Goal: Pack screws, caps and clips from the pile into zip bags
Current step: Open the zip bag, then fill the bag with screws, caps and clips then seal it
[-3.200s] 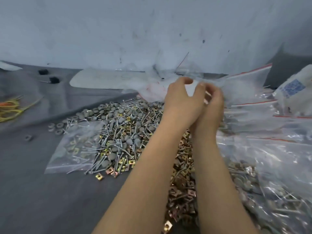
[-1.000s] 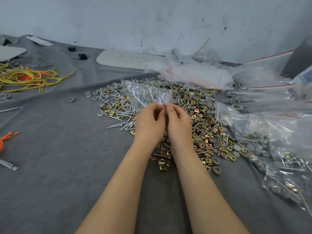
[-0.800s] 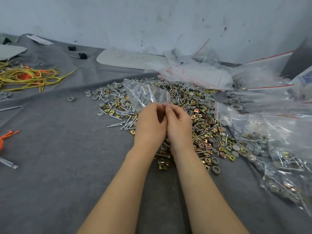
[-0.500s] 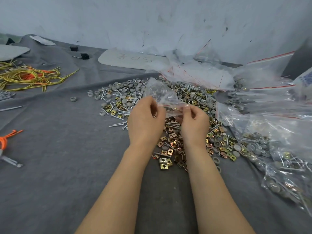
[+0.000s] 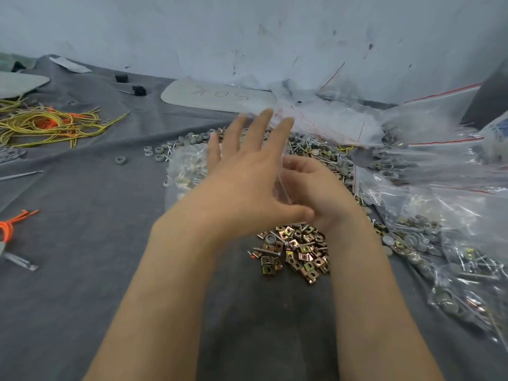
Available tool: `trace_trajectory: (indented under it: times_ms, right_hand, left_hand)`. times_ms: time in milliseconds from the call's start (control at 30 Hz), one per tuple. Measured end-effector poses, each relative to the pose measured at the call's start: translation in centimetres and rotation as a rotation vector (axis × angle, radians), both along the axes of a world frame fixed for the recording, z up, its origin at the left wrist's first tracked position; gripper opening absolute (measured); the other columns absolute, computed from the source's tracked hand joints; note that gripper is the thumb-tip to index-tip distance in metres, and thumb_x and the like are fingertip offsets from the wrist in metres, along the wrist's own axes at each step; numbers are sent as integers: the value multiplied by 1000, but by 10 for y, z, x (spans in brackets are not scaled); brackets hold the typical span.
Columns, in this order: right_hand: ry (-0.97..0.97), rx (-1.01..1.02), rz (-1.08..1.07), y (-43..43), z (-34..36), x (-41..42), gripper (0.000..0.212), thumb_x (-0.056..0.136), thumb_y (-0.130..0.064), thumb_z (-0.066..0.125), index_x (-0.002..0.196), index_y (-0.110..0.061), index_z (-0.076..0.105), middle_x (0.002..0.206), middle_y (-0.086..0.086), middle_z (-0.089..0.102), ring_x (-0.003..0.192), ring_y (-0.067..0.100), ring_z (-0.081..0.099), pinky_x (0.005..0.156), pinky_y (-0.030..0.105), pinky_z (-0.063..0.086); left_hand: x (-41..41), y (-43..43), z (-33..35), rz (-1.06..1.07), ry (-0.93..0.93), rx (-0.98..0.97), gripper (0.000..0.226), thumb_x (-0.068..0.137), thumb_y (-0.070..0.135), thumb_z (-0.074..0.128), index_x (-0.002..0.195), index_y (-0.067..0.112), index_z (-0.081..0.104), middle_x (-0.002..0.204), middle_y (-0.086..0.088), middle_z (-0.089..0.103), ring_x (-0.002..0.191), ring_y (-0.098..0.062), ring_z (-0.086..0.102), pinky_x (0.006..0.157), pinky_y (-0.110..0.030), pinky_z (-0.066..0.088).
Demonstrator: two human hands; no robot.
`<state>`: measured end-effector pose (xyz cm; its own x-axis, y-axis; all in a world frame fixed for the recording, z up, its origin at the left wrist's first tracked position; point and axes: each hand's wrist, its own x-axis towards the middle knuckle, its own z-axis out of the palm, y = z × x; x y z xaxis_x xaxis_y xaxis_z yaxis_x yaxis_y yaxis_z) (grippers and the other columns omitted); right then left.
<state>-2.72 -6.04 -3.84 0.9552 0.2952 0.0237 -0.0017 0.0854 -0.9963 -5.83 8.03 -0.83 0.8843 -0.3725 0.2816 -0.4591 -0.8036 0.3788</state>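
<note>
Two hands are up over the pile [image 5: 316, 152]. My left hand [image 5: 247, 185] is flat open, fingers straight and fanned apart, thumb stuck out toward my right wrist, and it is motion-blurred. My right hand [image 5: 319, 193] is just beside it, fingers curled in, pinching the near edge of a clear zip bag [image 5: 187, 167]. The bag film runs off to the left behind my left hand, with parts showing through it. I can't tell if my left palm touches the film.

The pile lies on a gray cloth [image 5: 82, 215] under and beyond both hands. Brass-colored clips [image 5: 299, 257] are heaped nearest me, just below my right wrist. Gray caps [image 5: 189, 140] sit along the far left edge, and screws [image 5: 308, 143] are mixed in toward the back. One loose cap [image 5: 121, 160] lies apart, left of the pile.

Several filled bags [image 5: 445, 259] are stacked on the right, touching the pile's edge. A heap of empty bags [image 5: 324, 119] with red zip lines lies at the back against the wall [image 5: 192, 31]. A pale board [image 5: 217, 96] with handwriting lies flat beside that heap. Yellow and orange cords [image 5: 46, 123] are tangled at far left, well apart from the pile. An orange tie [image 5: 8, 229] sits at the left edge.
</note>
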Motion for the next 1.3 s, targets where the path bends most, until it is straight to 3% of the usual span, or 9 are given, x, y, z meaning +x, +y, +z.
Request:
trace_trajectory:
  times_ms: [100,233,333,467,633,933,1033,1133,1300]
  right_hand:
    - [119,-89,69,9,2,0,19,94,6,45,90,-2,62,58,-4,66,46,5,59,43,16,46]
    - [187,-249,3,17,-7,-1,23,96,3,43,109,15,58,69,7,63,51,7,59,43,18,45]
    - [164,-468,-70,15,-15,-5,25,99,-19,48,101,-4,67,81,6,67,66,16,63,51,29,49]
    - [111,-846,-338,-12,-10,-29,25,92,-40,58,103,-17,60,84,-1,66,57,8,69,67,34,60]
    - [118,-1322,-117,-7,-21,-78,78,71,-56,75,137,-34,39,134,0,35,117,26,53,100,40,45]
    - [-146,-1193,-493,27,-41,5,19,93,-15,57,112,-17,58,126,10,45,105,28,54,91,36,43]
    - [-145,-940,-573,13,-28,36,10,93,-10,56,97,-19,58,115,6,57,85,15,56,78,22,43]
    - [-68,-600,-551,3,-21,38,14,95,-5,51,100,-17,58,94,0,63,83,17,67,81,37,57]
    - [-130,-769,-539,-3,-28,24,11,94,-10,53,97,-17,61,93,2,65,79,20,67,75,39,56]
  left_hand:
    - [11,5,-13,49,149,160,125,57,73,60,150,34,-13,161,9,-9,146,-21,-17,115,-51,-14]
    - [23,2,-32,50,245,147,120,66,68,68,152,30,-7,156,1,19,146,-22,7,118,-52,-2]
    - [23,3,-40,20,333,71,117,64,71,67,152,29,2,151,-3,27,141,-24,21,117,-49,14]
    - [22,19,-45,73,416,67,114,64,67,69,152,27,9,155,-4,25,141,-27,25,116,-48,24]
    - [28,29,-44,124,432,47,98,73,56,73,149,23,22,152,-5,33,138,-27,32,112,-46,31]
    - [35,28,-46,270,341,-84,94,74,55,71,148,20,25,150,-11,33,137,-32,32,111,-48,30]
    - [31,31,-49,251,377,-44,96,73,55,72,148,22,23,149,-11,32,138,-32,29,112,-47,29]
    - [28,32,-51,170,419,-25,98,74,54,72,150,24,18,151,-6,30,139,-29,28,113,-45,27]
    - [28,31,-56,138,419,-81,103,73,50,75,151,24,14,153,-4,32,140,-26,32,113,-46,29]
